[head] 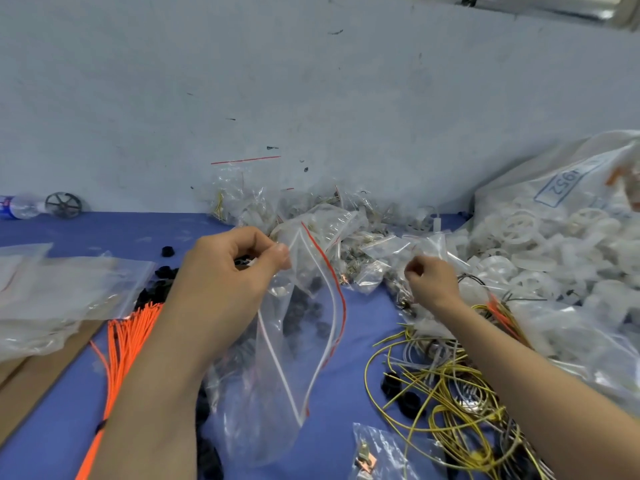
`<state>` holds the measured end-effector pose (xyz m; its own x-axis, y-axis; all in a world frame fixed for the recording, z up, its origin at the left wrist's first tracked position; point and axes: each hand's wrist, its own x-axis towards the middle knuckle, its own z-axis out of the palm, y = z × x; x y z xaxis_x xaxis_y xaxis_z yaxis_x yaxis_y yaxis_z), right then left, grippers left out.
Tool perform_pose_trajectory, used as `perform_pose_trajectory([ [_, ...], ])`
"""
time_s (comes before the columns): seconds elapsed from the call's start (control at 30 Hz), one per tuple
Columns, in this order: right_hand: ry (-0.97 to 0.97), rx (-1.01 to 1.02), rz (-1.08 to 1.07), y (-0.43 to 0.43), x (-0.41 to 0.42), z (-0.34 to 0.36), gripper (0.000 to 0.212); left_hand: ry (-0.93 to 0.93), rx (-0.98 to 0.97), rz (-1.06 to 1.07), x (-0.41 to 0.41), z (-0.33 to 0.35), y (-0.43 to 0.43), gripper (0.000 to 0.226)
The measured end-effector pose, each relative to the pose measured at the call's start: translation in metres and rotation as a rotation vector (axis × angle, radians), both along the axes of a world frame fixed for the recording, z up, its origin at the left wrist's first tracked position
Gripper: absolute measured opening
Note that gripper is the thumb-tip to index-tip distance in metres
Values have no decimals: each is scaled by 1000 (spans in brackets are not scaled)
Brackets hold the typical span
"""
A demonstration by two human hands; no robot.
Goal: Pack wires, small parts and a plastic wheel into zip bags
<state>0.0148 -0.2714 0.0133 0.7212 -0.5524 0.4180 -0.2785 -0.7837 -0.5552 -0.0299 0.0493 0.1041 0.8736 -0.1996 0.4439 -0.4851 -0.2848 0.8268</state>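
My left hand (231, 268) pinches the rim of a clear zip bag (277, 382) with a red strip, holding its mouth open above the blue table (356, 327). My right hand (431, 280) hovers with fingers curled over a heap of small packed bags (367, 261); whether it pinches a small part is hidden. A bundle of orange wires (124, 341) lies left of my left arm. Yellow and grey wires (446, 393) tangle under my right forearm. Small black parts (159, 289) lie beneath the held bag. White plastic wheels (519, 244) fill the big sack on the right.
Empty zip bags (52, 292) stack on brown cardboard (41, 375) at the left. A water bottle (20, 206) and a dark wheel (64, 205) stand by the wall at far left. A packed small bag (384, 455) lies at the bottom edge. The wall rises just behind the table.
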Motion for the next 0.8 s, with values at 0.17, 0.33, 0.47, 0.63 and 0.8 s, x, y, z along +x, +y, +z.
perform_pose_trajectory([
  [0.17,272,55,22,-4,-7,9,23,-2,15,-15,-3,-2,-3,17],
  [0.33,685,-182,205,-7,-11,-19,30,-15,14,-29,-5,0,-3,15],
  [0.47,826,-226,156,-4,-6,-27,47,-13,25,-39,-5,-1,-3,16],
  [0.63,561,-128,62,5,4,-28,41,-5,24,-51,-5,-1,-6,18],
  [0.8,-516,389,110,36,-10,29,37,-15,10,-48,-3,-1,-8,17],
])
